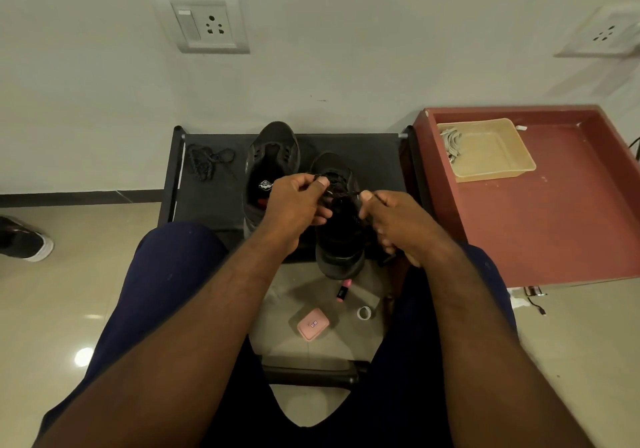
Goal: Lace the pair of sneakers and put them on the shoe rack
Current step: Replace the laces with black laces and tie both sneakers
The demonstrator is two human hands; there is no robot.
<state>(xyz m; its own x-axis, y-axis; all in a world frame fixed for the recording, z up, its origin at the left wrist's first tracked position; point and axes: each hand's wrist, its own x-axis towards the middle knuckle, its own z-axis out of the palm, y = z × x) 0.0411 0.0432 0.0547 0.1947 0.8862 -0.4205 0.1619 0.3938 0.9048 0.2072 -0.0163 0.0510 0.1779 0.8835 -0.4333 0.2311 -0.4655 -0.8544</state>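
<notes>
A black sneaker (341, 239) sits at the front edge of the shoe rack (374, 156). The left hand (294, 205) and right hand (398, 219), fingers curled, each pinch its lace (337, 188). The second sneaker (272, 156) stands just beside it, with a loose lace (206, 162) farther left.

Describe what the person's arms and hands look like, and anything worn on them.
The left forearm and right forearm are bare, with no sleeves in view. The left hand and right hand wear no gloves; no watch, bracelet or ring shows.
</notes>
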